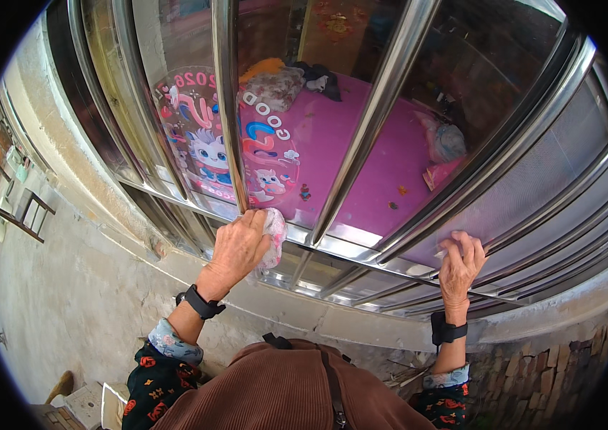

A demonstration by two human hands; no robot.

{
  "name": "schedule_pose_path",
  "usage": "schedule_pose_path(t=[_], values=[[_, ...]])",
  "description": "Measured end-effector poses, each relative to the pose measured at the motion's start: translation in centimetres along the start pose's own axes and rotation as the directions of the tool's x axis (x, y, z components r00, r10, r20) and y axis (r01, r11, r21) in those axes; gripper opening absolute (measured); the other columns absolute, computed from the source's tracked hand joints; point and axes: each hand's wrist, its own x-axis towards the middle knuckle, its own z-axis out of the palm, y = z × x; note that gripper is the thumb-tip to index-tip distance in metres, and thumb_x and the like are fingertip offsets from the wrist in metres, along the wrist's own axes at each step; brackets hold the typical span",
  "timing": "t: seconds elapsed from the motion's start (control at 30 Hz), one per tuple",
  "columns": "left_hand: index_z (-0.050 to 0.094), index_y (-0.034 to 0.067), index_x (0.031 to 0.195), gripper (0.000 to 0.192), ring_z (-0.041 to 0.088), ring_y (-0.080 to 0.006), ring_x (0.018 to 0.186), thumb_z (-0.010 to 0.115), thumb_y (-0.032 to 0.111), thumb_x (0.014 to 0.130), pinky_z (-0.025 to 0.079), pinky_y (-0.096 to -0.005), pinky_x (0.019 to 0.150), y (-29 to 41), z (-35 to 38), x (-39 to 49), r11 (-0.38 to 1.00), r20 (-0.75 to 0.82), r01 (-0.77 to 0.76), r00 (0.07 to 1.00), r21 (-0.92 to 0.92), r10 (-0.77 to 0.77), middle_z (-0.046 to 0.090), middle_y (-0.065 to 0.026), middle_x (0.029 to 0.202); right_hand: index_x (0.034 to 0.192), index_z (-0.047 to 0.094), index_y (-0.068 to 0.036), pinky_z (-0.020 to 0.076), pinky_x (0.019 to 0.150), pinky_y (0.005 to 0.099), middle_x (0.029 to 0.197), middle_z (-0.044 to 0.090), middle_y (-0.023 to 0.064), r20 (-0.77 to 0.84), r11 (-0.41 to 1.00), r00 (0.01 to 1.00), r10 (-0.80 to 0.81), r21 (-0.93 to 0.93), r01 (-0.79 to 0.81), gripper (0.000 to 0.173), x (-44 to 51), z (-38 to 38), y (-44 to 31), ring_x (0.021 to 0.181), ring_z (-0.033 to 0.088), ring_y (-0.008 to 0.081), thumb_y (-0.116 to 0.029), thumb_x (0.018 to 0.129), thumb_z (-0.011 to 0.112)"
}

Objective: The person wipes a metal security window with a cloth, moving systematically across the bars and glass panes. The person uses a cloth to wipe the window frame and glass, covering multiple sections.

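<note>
My left hand (239, 242) grips a pink and white cloth (273, 236) at the lower rail of the metal window bars, beside an upright bar (229, 123). Behind the bars, the window glass carries a round sticker (210, 156) with cartoon animals and lettering. My right hand (462, 260) is raised at the bars farther right, fingers bent near the mesh screen (540, 177); whether it grips a bar is not clear. Both wrists wear black bands. Through the glass a purple surface (357, 156) shows, with bundled cloth on it.
A concrete sill (336, 322) runs below the bars. At the far left, a wooden chair (33, 215) and other items stand on the concrete ground. Stacked bricks (540, 376) lie at the lower right. A white container (113, 406) stands at the lower left.
</note>
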Motion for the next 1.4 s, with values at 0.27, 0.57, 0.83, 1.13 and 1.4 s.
schedule_pose_path(t=[0.27, 0.57, 0.83, 1.13, 1.4], values=[[0.059, 0.007, 0.116, 0.042, 0.066, -0.0334, 0.092, 0.065, 0.012, 0.074, 0.053, -0.0380, 0.080, 5.1, -1.2, 0.1, 0.789, 0.076, -0.155, 0.966, -0.595, 0.247, 0.068, -0.0141, 0.103, 0.081, 0.065, -0.009, 0.0370, 0.090, 0.0395, 0.111, 0.057, 0.0018, -0.015, 1.000, 1.000, 0.011, -0.026, -0.011, 0.019, -0.1, 0.3, 0.0, 0.100, 0.053, 0.0252, 0.004, 0.068, 0.059], [0.043, 0.004, 0.134, 0.050, 0.053, -0.0188, 0.110, 0.060, 0.024, 0.091, 0.041, -0.0315, 0.098, 2.8, -19.8, 10.2, 0.773, -0.870, -0.565, 0.492, -0.288, 0.036, 0.050, -0.0111, 0.125, 0.082, 0.066, -0.010, 0.0368, 0.086, 0.0432, 0.109, 0.059, -0.0021, -0.028, 0.999, 1.000, 0.009, 0.044, -0.008, 0.022, -0.1, 0.1, 0.0, 0.096, 0.054, 0.0222, 0.004, 0.065, 0.061], [0.039, 0.008, 0.138, 0.055, 0.027, -0.0399, 0.136, 0.060, 0.021, 0.090, 0.019, -0.0512, 0.112, 6.3, -18.6, 15.7, 0.945, -0.945, -0.271, 0.214, 0.185, 0.247, 0.027, -0.0197, 0.148, 0.082, 0.066, -0.010, 0.0360, 0.089, 0.0484, 0.104, 0.059, -0.0030, -0.032, 0.988, 0.999, 0.008, 0.151, -0.003, 0.012, -0.4, 0.0, 0.4, 0.093, 0.054, 0.0207, -0.004, 0.072, 0.065], [0.040, 0.005, 0.129, 0.054, 0.037, -0.0374, 0.126, 0.060, 0.000, 0.079, 0.026, -0.0455, 0.108, 8.1, -23.7, 17.0, 0.925, -0.935, -0.315, 0.209, 0.215, 0.288, 0.038, -0.0199, 0.135, 0.079, 0.064, -0.009, 0.0344, 0.094, 0.0520, 0.104, 0.058, -0.0005, -0.080, 0.974, 0.996, -0.038, 0.218, 0.055, 0.014, -0.7, 0.3, 0.8, 0.098, 0.053, 0.0229, 0.001, 0.069, 0.064], [0.041, 0.003, 0.122, 0.050, 0.044, -0.0364, 0.112, 0.065, 0.006, 0.078, 0.037, -0.0446, 0.098, 9.3, -24.3, 18.9, 0.950, -0.977, -0.265, 0.089, 0.166, 0.196, 0.041, -0.0179, 0.116, 0.082, 0.065, -0.010, 0.0308, 0.101, 0.0580, 0.104, 0.059, -0.0029, -0.069, 0.977, 0.997, -0.025, 0.210, 0.039, 0.011, -1.1, 0.6, 0.9, 0.095, 0.055, 0.0197, -0.004, 0.074, 0.064]])
